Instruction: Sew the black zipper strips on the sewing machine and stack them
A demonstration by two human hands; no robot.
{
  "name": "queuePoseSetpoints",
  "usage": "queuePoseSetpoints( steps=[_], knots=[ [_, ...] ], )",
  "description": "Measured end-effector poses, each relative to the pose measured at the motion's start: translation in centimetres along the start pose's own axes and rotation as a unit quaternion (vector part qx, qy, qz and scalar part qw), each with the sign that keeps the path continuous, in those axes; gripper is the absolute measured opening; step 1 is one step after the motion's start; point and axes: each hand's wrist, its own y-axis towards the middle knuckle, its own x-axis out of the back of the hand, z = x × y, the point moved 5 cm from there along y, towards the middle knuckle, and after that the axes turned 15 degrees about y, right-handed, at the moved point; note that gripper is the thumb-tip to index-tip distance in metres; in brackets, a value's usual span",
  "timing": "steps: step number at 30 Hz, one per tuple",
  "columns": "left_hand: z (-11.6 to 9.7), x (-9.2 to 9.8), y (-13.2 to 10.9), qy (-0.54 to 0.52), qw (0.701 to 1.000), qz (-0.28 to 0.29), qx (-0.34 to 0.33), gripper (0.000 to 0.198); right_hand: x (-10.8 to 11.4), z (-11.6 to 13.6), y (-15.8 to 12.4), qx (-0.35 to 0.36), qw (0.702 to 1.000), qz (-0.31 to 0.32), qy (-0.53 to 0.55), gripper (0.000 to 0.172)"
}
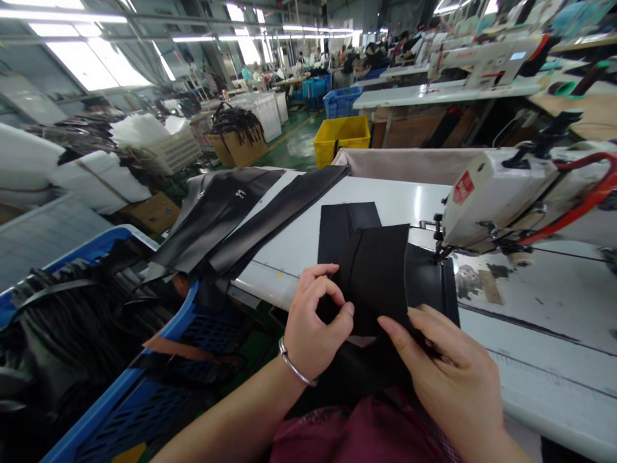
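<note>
the black panel (380, 270) is raised above the white table (284, 247), just left of the sewing machine (475, 199). the left hand (313, 325) pinches its lower left part, thumb and a finger curled into a ring; the right hand (450, 370) grips its lower right corner, thumb on top and fingers beneath. this two-sided hold probably keeps the pliable sheet spread and its raised seam facing the person. a flat black piece (332, 225) lies behind it; whether the two are joined cannot be told. the black strips (284, 215) at the left seem placed within easy reach. both forearms come in from below, angling inward, wrists low.
</note>
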Motion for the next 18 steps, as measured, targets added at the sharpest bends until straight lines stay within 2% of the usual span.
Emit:
queuePoseSetpoints(
  steps=[6, 7, 9, 10, 12, 14, 15, 18],
  knots=[
    [0.6, 0.1, 0.0, -0.045, 0.999, -0.001, 0.009, 0.011, 0.2, -0.1, 0.2, -0.025, 0.999, -0.029, 0.038, 0.004],
    [1.1, 0.3, 0.1, -0.062, 0.998, -0.013, 0.019, 0.013, 0.5, -0.4, 0.1, -0.047, 0.997, -0.039, 0.04, 0.007],
    [2.4, 0.5, 0.2, -0.109, 0.992, -0.025, 0.062, 0.031, 1.3, -1.3, -0.1, -0.114, 0.991, -0.065, 0.029, 0.017],
    [3.2, 0.4, 0.2, -0.148, 0.985, -0.011, 0.092, 0.041, 1.7, -1.9, -0.3, -0.153, 0.985, -0.075, 0.019, 0.023],
    [4.3, -0.4, 0.0, -0.251, 0.954, 0.072, 0.151, 0.047, 2.3, -3.0, -0.8, -0.224, 0.971, -0.083, 0.013, 0.033],
    [4.5, -1.3, -0.6, -0.327, 0.913, 0.166, 0.177, 0.04, 2.6, -4.1, -1.3, -0.272, 0.956, -0.101, 0.037, 0.036],
    [4.3, -1.5, -0.9, -0.332, 0.906, 0.194, 0.175, 0.034, 2.6, -4.5, -1.5, -0.293, 0.948, -0.112, 0.057, 0.033],
    [3.3, -1.2, -1.0, -0.257, 0.934, 0.202, 0.14, 0.02, 2.5, -5.4, -1.8, -0.34, 0.922, -0.148, 0.108, 0.035]
  ],
)
